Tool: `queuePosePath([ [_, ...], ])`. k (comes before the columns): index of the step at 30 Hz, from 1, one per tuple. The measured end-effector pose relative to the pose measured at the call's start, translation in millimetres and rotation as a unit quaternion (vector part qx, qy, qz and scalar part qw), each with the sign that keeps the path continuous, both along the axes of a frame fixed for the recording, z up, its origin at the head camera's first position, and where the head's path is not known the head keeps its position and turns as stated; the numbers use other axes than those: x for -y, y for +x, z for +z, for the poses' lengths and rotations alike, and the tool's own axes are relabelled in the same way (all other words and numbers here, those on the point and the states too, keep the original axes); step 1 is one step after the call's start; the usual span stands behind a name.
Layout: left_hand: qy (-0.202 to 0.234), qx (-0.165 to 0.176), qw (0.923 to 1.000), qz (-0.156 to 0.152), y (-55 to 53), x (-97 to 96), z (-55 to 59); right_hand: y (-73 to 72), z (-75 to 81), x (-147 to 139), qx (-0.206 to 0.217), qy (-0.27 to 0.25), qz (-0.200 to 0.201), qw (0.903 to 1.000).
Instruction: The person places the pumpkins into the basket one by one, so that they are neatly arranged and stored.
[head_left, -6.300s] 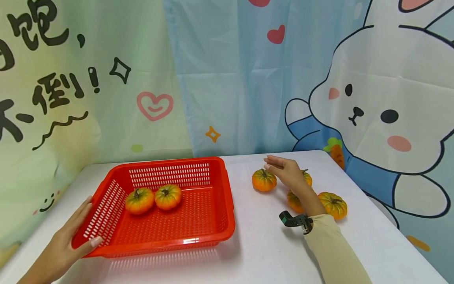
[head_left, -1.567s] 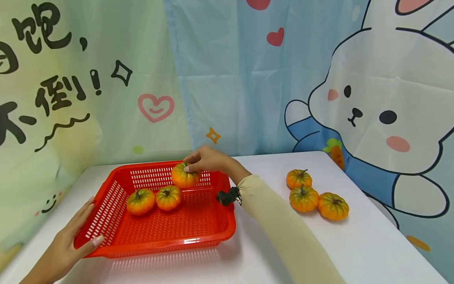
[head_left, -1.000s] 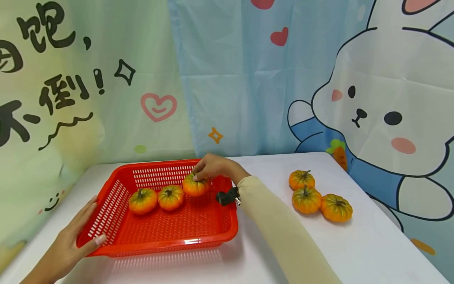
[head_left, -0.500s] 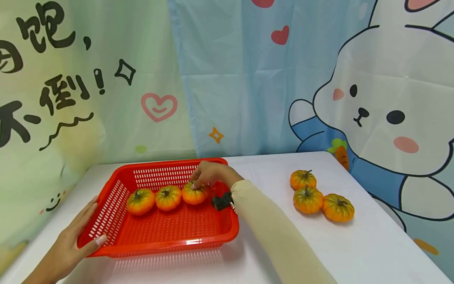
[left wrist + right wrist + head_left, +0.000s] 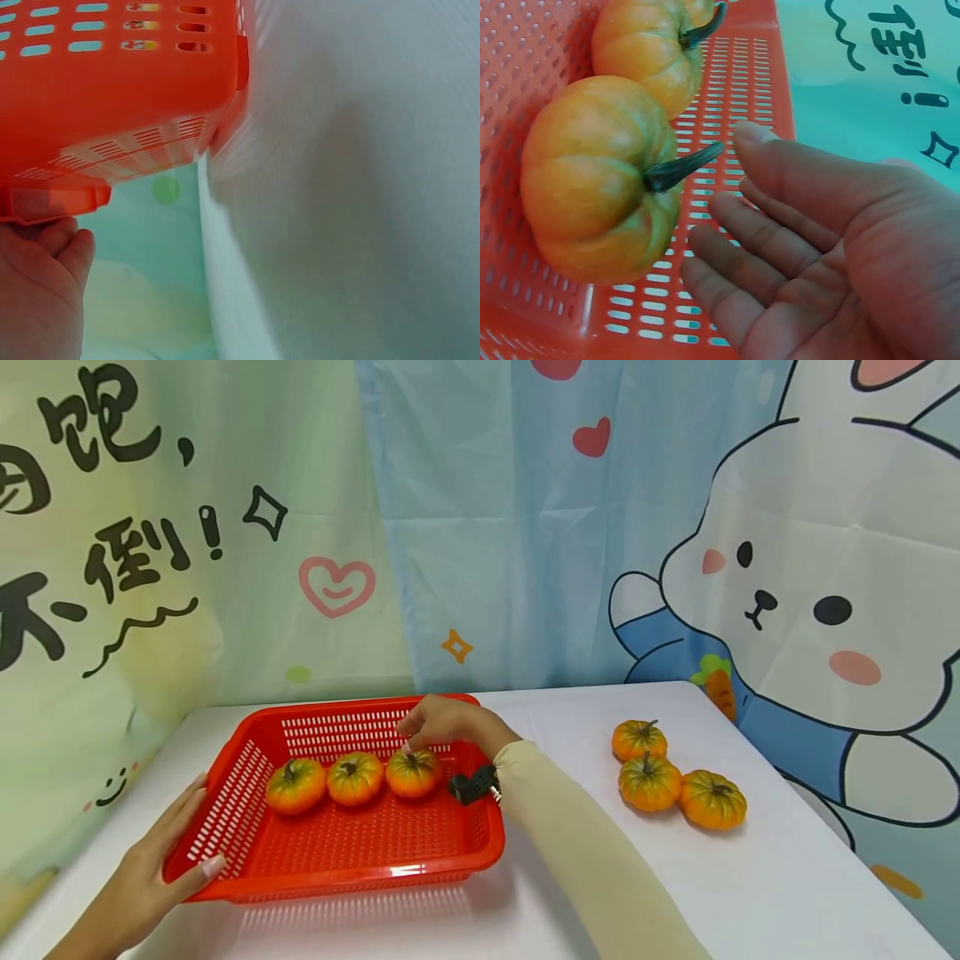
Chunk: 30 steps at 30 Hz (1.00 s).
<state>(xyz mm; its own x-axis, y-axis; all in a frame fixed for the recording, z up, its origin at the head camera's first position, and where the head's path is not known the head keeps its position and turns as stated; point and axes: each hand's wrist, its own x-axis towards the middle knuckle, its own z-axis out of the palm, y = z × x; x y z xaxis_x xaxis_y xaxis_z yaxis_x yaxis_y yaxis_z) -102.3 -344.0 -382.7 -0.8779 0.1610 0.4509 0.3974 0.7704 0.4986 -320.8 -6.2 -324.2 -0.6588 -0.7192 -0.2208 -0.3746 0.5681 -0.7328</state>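
A red plastic basket (image 5: 360, 847) stands on the table with three small orange-green pumpkins in a row inside. My left hand (image 5: 142, 868) holds its left end, thumb over the rim and fingers along the outer side; the left wrist view shows fingers (image 5: 64, 244) under the rim. Just above the rightmost pumpkin (image 5: 412, 775) is my right hand (image 5: 448, 725). In the right wrist view its fingers are loosely spread beside the stem of that pumpkin (image 5: 592, 195), apart from it and holding nothing. The middle pumpkin (image 5: 356, 778) and left pumpkin (image 5: 296, 786) sit beside it.
Three more pumpkins lie close together on the white table (image 5: 570, 877) to the right: a back one (image 5: 638, 739), a middle one (image 5: 649, 782) and a front one (image 5: 712, 799). A printed curtain (image 5: 480, 527) hangs behind the table.
My right hand carried a pumpkin from the table into the basket, lowered it beside the other two and let go, rising slightly. My left hand has stayed on the basket.
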Motion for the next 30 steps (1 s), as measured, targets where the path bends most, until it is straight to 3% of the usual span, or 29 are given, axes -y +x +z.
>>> queuePosePath([
  [8, 0.003, -0.003, 1.0000, -0.005, -0.4, 2.6, 0.3, 2.6, 16.7, -0.5, -0.015, -0.035, 0.024, 0.9990],
  [20, 0.008, -0.010, 0.9999, -0.010, -0.9, 1.5, -3.8, 24.3, 46.8, -16.0, -0.046, -0.067, 0.054, 0.9953],
  [30, 0.011, -0.011, 0.9998, -0.013, -0.7, 0.7, -3.5, 36.1, 49.2, -46.9, -0.059, -0.098, 0.053, 0.9920],
])
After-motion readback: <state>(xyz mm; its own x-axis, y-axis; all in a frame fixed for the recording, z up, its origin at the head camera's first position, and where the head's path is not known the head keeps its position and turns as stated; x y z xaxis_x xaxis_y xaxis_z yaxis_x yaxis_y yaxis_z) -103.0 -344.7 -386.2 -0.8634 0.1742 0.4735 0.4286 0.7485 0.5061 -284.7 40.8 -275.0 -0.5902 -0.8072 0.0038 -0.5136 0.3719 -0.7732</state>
